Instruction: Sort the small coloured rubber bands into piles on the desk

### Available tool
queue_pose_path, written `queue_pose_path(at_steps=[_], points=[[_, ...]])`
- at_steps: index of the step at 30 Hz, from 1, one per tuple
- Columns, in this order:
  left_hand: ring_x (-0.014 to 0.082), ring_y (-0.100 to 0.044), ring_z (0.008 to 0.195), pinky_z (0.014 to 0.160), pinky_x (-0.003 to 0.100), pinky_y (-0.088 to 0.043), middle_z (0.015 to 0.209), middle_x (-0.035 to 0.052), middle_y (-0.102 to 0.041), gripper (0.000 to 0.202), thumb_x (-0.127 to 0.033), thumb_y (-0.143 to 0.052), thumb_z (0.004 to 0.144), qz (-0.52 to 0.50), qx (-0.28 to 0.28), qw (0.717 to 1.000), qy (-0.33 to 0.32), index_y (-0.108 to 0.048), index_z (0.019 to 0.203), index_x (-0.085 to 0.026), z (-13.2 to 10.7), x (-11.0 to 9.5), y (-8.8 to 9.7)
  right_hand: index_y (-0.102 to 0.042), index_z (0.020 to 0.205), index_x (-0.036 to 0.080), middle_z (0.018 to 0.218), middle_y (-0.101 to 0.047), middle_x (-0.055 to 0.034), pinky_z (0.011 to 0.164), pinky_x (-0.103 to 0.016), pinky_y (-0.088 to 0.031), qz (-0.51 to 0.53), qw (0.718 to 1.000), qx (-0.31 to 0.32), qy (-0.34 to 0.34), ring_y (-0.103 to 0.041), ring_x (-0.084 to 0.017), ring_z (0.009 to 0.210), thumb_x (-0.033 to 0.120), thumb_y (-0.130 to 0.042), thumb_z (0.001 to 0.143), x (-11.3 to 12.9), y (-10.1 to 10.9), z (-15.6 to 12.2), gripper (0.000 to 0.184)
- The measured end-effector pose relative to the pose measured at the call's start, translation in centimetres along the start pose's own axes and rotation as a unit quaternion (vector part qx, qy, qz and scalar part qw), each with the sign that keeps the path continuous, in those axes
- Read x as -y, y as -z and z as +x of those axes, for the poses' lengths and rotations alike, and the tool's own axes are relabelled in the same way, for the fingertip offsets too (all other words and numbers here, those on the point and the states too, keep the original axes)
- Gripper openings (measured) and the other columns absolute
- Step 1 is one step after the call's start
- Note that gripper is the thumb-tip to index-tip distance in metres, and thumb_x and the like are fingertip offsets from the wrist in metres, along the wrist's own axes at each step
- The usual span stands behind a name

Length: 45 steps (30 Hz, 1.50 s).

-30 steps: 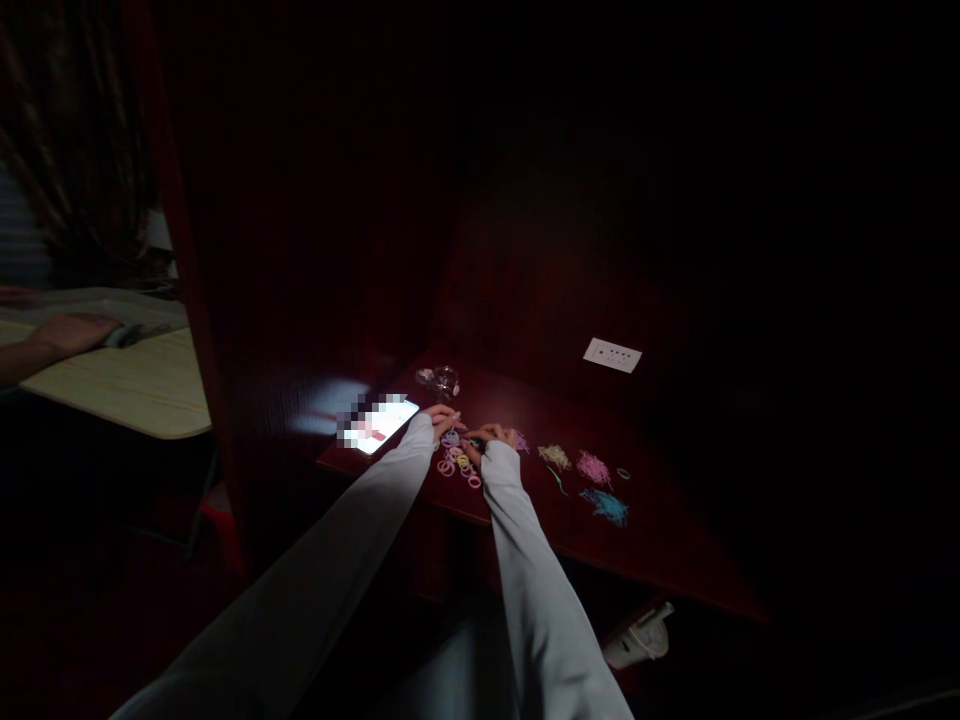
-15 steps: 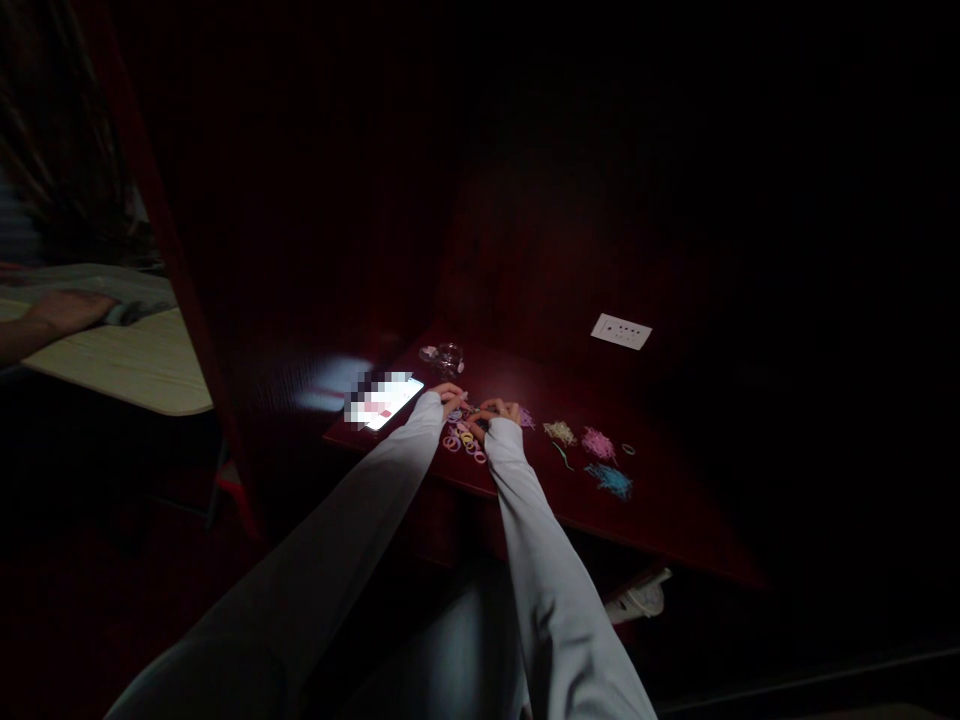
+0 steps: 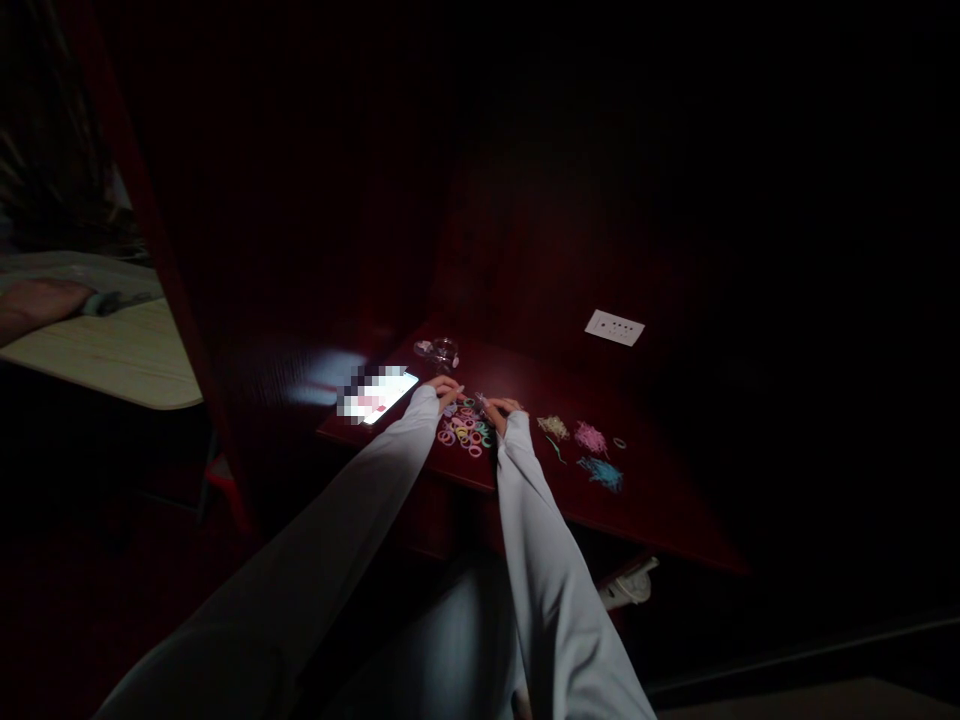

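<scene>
One stray sweep by the bare left hand [image 3: 447, 387] or right hand [image 3: 505, 408] (I can't tell either grip) could scatter the small pastel rings [image 3: 462, 433].

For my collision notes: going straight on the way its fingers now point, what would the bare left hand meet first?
Likely the small pale item, material unclear, at the tip of the bare right hand, opposite the left hand; depth is uncertain.
</scene>
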State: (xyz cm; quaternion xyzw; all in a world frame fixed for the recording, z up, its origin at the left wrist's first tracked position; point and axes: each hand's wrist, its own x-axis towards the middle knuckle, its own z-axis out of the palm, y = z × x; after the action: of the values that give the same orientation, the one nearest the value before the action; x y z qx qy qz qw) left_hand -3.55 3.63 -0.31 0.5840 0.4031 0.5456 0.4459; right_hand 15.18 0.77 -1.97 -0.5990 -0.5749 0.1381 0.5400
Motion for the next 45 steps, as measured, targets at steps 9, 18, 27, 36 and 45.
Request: queue_pose_path(at_steps=[9,18,27,36,45], points=[[0.0189,-0.069,0.067,0.065,0.028,-0.050,0.072,0.0059,-0.079,0.035,-0.051,-0.079,0.073,0.009,0.003,1.000,0.006,-0.063,0.074,-0.021,-0.4,-0.4,-0.2,-0.080,0.082,0.017,0.099,-0.070,-0.0127,0.102,-0.048,-0.041,-0.035,0.986,-0.162,-0.025,-0.055,-0.030,0.106,0.071,-0.065,0.083,0.6,3.2,0.3,0.056],[0.0179,-0.069,0.065,0.062,0.027,-0.050,0.072,0.0047,-0.079,0.036,-0.055,-0.077,0.073,0.013,0.001,1.000,-0.017,-0.064,0.075,-0.021,-1.0,0.0,-0.4,-0.081,0.080,0.023,0.109,-0.068,-0.0111,0.097,-0.050,-0.033,-0.198,0.966,-0.135,-0.091,-0.045,-0.032,0.111,0.063,-0.061,0.091,0.3,5.6,1.0,0.046],[0.0174,-0.070,0.071,0.069,0.027,-0.051,0.081,0.0077,-0.081,0.036,-0.053,-0.080,0.076,0.000,0.112,0.993,-0.040,-0.071,0.082,-0.018,3.5,-2.3,-5.8,-0.081,0.081,0.023,0.118,-0.072,-0.0087,0.104,-0.047,-0.032,-0.154,0.965,-0.150,-0.150,-0.046,-0.030,0.112,0.067,-0.051,0.095,-0.3,5.4,1.0,0.055],[0.0264,-0.070,0.111,0.113,0.047,-0.037,0.107,0.0026,-0.081,0.014,-0.036,-0.076,0.085,0.279,0.114,0.952,-0.058,-0.083,0.080,-0.025,5.3,-3.4,-9.3,-0.083,0.102,0.024,0.108,-0.066,-0.0132,0.099,-0.048,-0.039,-0.142,0.944,-0.261,-0.140,-0.053,-0.029,0.105,0.047,-0.032,0.106,-0.8,4.2,1.2,0.056],[0.0209,-0.067,0.101,0.094,0.030,-0.050,0.108,0.0025,-0.080,0.017,-0.037,-0.074,0.083,0.350,0.142,0.924,-0.062,-0.085,0.091,-0.027,5.4,-1.8,-5.0,-0.081,0.099,0.030,0.113,-0.072,-0.0064,0.100,-0.045,-0.034,-0.153,0.966,-0.191,-0.088,-0.048,-0.028,0.109,0.051,-0.039,0.101,-0.1,5.0,0.2,0.047]])
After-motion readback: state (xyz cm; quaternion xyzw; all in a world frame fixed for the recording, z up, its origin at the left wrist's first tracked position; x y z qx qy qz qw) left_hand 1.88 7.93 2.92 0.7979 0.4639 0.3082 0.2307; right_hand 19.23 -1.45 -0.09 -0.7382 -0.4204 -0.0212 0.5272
